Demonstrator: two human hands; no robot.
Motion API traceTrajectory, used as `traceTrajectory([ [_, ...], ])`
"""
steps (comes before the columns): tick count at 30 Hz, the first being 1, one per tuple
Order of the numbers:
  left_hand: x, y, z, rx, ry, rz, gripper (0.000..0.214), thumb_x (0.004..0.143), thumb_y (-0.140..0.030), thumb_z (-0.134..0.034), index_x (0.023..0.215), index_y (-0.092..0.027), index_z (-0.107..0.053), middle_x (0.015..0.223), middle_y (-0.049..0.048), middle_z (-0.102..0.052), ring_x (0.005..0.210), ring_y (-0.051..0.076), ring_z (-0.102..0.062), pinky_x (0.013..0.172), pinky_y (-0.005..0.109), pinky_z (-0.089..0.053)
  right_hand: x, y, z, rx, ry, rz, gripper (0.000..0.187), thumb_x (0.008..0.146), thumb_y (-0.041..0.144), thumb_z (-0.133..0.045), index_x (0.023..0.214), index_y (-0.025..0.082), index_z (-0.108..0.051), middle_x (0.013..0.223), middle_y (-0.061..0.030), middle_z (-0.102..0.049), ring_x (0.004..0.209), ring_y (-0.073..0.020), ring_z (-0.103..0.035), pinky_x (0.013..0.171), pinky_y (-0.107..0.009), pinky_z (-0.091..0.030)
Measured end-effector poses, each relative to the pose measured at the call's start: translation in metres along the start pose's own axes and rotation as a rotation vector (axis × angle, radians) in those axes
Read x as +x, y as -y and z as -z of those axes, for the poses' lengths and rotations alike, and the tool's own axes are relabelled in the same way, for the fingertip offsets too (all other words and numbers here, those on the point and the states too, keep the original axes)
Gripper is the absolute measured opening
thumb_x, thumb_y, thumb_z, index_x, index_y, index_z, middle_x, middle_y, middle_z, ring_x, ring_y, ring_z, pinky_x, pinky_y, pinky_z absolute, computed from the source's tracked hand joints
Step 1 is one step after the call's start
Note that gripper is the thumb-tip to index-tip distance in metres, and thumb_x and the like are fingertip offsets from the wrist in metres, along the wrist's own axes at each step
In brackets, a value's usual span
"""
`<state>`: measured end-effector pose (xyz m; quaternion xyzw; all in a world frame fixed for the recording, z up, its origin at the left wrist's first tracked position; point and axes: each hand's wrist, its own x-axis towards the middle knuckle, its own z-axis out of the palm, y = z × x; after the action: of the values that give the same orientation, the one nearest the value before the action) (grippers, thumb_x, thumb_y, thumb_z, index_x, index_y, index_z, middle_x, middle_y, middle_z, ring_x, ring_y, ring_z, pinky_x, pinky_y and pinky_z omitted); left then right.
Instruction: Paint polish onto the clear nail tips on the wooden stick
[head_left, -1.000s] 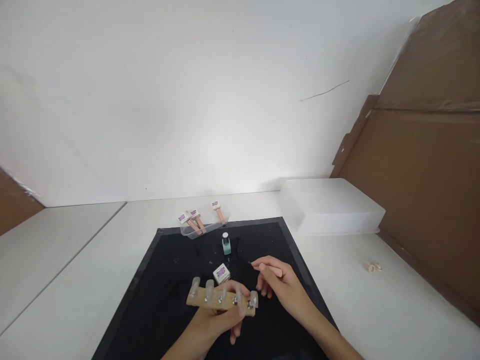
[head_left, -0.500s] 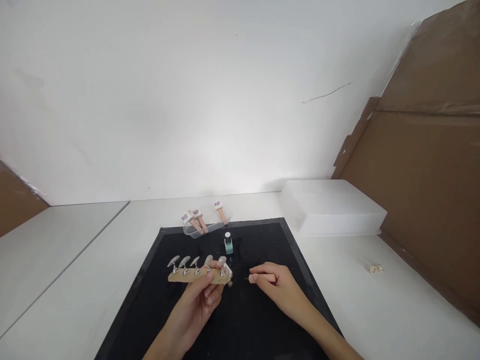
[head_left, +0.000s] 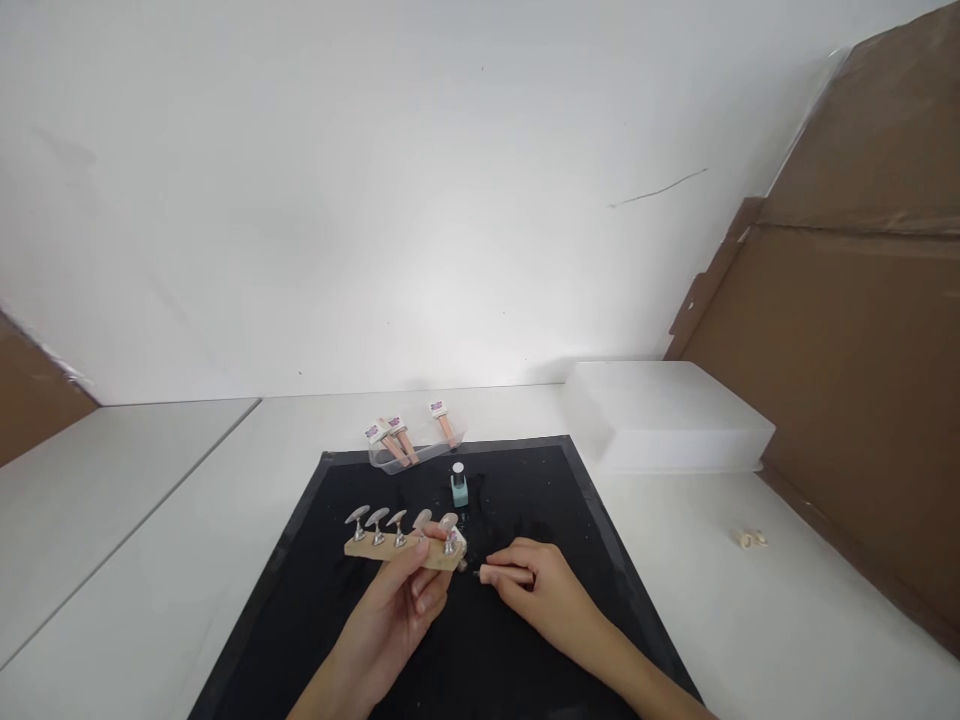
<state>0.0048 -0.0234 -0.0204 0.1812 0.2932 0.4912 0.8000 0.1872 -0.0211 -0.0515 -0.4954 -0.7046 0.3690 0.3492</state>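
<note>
My left hand point(head_left: 409, 600) grips a beige nail practice stand point(head_left: 371, 545) by its right part, thumb in front and fingers behind. Several metal posts rise from the bar, each topped by a pale false nail tip point(head_left: 379, 516). In my right hand point(head_left: 536, 580) is a pink cylindrical brush handle point(head_left: 506, 574), pinched between thumb and fingers. Its thin dark tip points left, just apart from the stand's right end. Partly hidden behind that end is a small pale object point(head_left: 460, 546) whose kind I cannot make out. A teal nail polish bottle point(head_left: 459, 490) stands beyond my hands.
A clear tray point(head_left: 390, 466) at the mat's back edge holds several pink sticks with white labels point(head_left: 442, 423). The black mat point(head_left: 480, 660) lies on a white table. At the right stand a translucent white bin point(head_left: 675, 420) and small cream-coloured rings point(head_left: 751, 539).
My right hand has moved left and slightly nearer to me, bringing the brush tip closer to the stand. The stand has shifted slightly right and tilted, its right end lower.
</note>
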Motion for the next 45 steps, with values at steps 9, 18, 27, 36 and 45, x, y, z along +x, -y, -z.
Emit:
traceTrajectory([
  [9, -0.0021, -0.0023, -0.0026, -0.012, 0.016, 0.019, 0.021, 0.066, -0.029, -0.073, 0.078, -0.015, -0.063, 0.048, -0.0083, -0.037, 0.041, 0.001, -0.033, 0.038, 0.012, -0.025, -0.0006, 0.0018, -0.0059, -0.088, -0.067, 0.050, 0.018, 0.079, 0.014, -0.056, 0.088, 0.016, -0.072, 0.076, -0.0062, -0.067, 0.071, -0.0187, -0.065, 0.062, -0.024, -0.049],
  [18, -0.0031, -0.0025, -0.0065, 0.005, 0.015, 0.037, 0.023, 0.064, -0.030, -0.074, 0.077, -0.014, -0.063, 0.047, -0.0088, -0.036, 0.040, 0.000, -0.031, 0.037, 0.012, -0.024, -0.0015, -0.0007, -0.0098, -0.124, -0.088, 0.093, 0.013, 0.080, 0.015, -0.057, 0.084, 0.017, -0.069, 0.077, -0.0054, -0.069, 0.071, -0.0192, -0.065, 0.064, -0.025, -0.048],
  [27, -0.0040, -0.0024, -0.0085, 0.017, -0.004, 0.037, 0.024, 0.061, -0.030, -0.076, 0.074, -0.014, -0.064, 0.046, -0.0088, -0.035, 0.039, 0.000, -0.030, 0.037, 0.012, -0.023, -0.0014, -0.0029, -0.0097, -0.067, -0.041, 0.070, 0.016, 0.081, 0.013, -0.054, 0.087, 0.019, -0.068, 0.083, -0.0055, -0.068, 0.077, -0.0204, -0.067, 0.070, -0.027, -0.051],
  [36, -0.0013, -0.0011, -0.0040, 0.003, 0.004, 0.036, 0.021, 0.065, -0.028, -0.073, 0.076, -0.014, -0.064, 0.046, -0.0084, -0.035, 0.040, 0.001, -0.031, 0.037, 0.011, -0.024, -0.0016, -0.0046, -0.0075, -0.040, -0.024, 0.038, 0.016, 0.082, 0.015, -0.053, 0.087, 0.019, -0.067, 0.086, -0.0055, -0.069, 0.081, -0.0213, -0.066, 0.072, -0.029, -0.050],
  [45, -0.0010, 0.0013, -0.0003, 0.020, 0.010, 0.029, 0.020, 0.068, -0.028, -0.071, 0.078, -0.013, -0.063, 0.048, -0.0082, -0.035, 0.041, 0.001, -0.032, 0.037, 0.011, -0.023, -0.0016, -0.0044, -0.0041, 0.064, -0.005, 0.005, 0.013, 0.081, 0.013, -0.055, 0.084, 0.019, -0.066, 0.085, -0.0056, -0.069, 0.078, -0.0210, -0.066, 0.072, -0.029, -0.050],
])
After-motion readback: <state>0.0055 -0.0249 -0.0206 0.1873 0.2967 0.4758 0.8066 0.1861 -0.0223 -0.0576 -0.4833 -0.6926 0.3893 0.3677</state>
